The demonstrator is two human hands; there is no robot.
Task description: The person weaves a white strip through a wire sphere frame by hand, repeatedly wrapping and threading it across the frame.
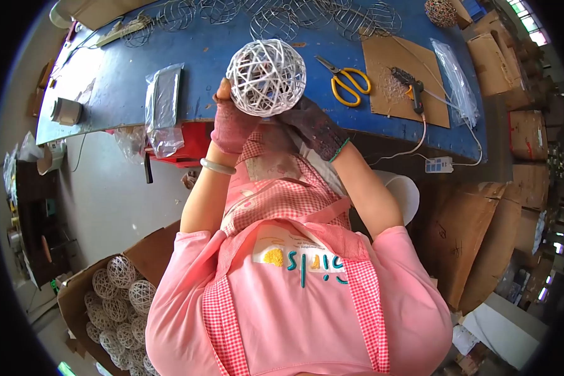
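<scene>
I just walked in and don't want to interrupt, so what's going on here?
The pink-gloved left hand holds a white openwork ball over the near part of a blue table. The dark-gloved right hand is at the ball's lower edge, its fingertips hidden. To the right lie yellow-handled scissors and, on a cardboard sheet, a glue gun, neither in hand. Similar balls are piled in an open carton at lower left.

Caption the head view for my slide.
Pink-gloved left hand holds a white lattice ball, dark-gloved right hand close by, at a blue table.
</scene>
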